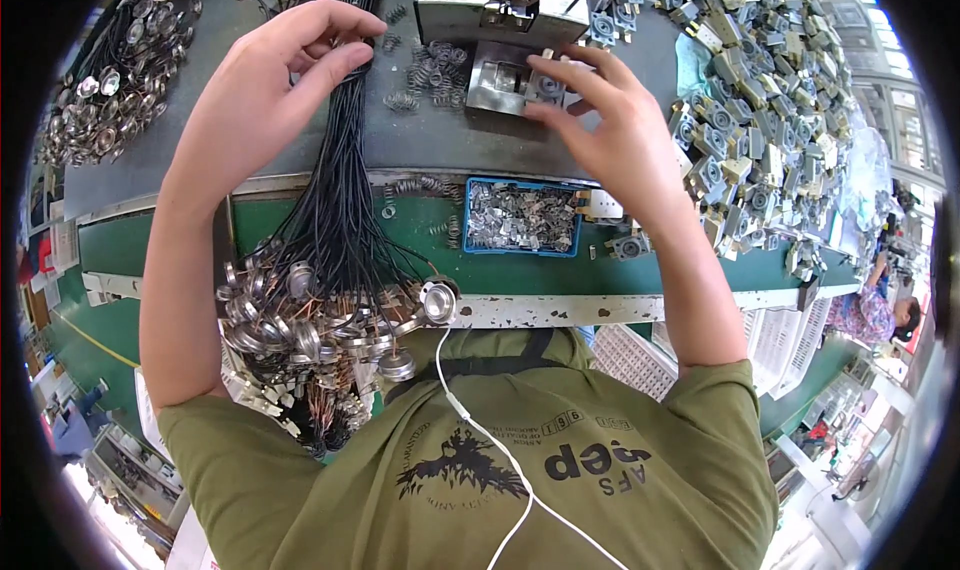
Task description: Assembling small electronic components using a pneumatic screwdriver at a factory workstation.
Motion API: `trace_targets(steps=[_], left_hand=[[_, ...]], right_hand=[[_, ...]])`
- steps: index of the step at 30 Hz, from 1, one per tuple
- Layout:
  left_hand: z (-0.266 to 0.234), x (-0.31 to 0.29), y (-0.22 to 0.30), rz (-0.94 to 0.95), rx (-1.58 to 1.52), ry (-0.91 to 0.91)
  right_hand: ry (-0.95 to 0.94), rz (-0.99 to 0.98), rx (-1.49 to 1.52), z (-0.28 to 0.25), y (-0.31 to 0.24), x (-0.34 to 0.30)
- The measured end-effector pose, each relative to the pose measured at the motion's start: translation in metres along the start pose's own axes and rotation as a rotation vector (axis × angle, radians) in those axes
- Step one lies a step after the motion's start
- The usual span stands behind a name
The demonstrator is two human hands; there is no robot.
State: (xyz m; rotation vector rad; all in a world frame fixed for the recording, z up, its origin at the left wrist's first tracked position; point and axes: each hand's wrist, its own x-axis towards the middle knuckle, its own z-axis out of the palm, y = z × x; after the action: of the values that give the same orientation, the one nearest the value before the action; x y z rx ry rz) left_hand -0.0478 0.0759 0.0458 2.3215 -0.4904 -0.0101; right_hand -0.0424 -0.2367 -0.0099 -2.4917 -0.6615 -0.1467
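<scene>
On the work surface [430, 142], the right hand [612, 100] has its thumb and forefinger spread over a small grey part [548, 88] in the metal fixture [495, 82], near the far edge. The left hand [275, 80] curls beside the black wires [345, 155], which run over the near edge; whether it pinches any, I cannot tell. Near that edge sits a blue tray [467, 220] of metal pieces [520, 215].

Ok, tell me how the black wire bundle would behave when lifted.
Probably floppy: the black wire bundle curves and fans out. It may feel heavier at the near end, where metal cups cluster. Those crowded cups could snag each other.
</scene>
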Motion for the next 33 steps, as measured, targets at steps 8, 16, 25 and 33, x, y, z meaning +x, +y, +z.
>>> trace_targets(steps=[8,16,25,33], left_hand=[[0.002,-0.007,0.002,0.003,0.001,-0.033],[0.000,-0.011,0.001,0.013,-0.019,-0.027],[-0.020,-0.022,-0.003,-0.039,0.014,0.015],[-0.044,-0.050,0.015,-0.028,0.065,-0.397]], right_hand=[[0.018,0.060,0.128,0.004,-0.012,-0.002],[-0.048,-0.074,0.052,0.005,-0.001,0.004],[-0.221,-0.262,-0.099,-0.024,-0.003,0.006],[0.121,-0.289,-0.148,0.023,0.000,0.019]])
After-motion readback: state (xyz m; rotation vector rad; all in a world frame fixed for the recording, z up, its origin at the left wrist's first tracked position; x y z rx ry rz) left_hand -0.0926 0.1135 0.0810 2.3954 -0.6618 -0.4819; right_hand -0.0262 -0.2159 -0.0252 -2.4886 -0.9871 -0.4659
